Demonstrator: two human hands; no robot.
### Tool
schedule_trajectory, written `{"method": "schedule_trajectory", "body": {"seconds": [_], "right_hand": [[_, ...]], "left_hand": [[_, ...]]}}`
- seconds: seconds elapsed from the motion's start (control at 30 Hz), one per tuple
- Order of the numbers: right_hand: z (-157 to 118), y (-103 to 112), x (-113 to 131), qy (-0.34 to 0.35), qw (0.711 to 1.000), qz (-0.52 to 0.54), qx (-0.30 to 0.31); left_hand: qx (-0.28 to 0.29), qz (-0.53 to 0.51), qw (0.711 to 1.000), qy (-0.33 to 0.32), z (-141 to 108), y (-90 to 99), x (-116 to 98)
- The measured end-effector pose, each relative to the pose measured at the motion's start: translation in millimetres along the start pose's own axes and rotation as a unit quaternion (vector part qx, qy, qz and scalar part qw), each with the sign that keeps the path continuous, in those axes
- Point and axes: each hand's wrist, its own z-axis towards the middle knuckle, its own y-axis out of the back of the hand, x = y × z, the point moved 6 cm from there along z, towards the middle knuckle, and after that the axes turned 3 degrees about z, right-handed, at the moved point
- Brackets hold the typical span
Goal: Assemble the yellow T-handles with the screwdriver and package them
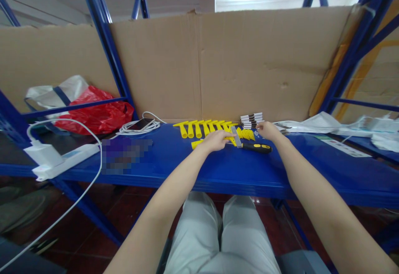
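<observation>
My left hand (215,141) is closed around a yellow-handled scraper (196,144) with a flat grey plate (236,137) at its far end. Just right of that plate lies a screwdriver with a black and yellow handle (258,147). My right hand (267,131) has its fingertips pinched together beside small shiny bits on the table; whatever they hold is too small to make out. Small yellow parts (247,134) lie between my hands. Behind them stretches a row of yellow T-shaped handles (198,129). White pieces with dark bands (251,120) are stacked near my right fingers.
A cardboard panel (249,66) backs the blue table (174,166). At left are a white power strip (68,159) with a looping cable, a red bag (96,112) and a phone (141,124) by coiled cable. To the right lie a printed sheet (343,146) and white plastic wrap (322,122).
</observation>
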Motion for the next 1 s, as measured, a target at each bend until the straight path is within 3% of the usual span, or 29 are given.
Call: {"method": "schedule_trajectory", "body": {"seconds": [0.1,0.27,0.5,1.0], "right_hand": [[-1,-5,2,0.022,0.998,0.060,0.028],[-10,-15,32,0.051,0.974,0.187,0.113],[-31,-19,65,0.062,0.937,0.252,0.234],[-28,-28,66,0.058,0.930,0.279,0.233]], "left_hand": [[-0.002,-0.013,1.000,-0.004,1,-1.1,1],[-0.004,-0.017,1.000,-0.009,2,-1.0,0],[-0.016,0.008,1.000,-0.015,2,-1.3,0],[-0.010,0.028,0.999,-0.013,1,-0.5,-3]]}}
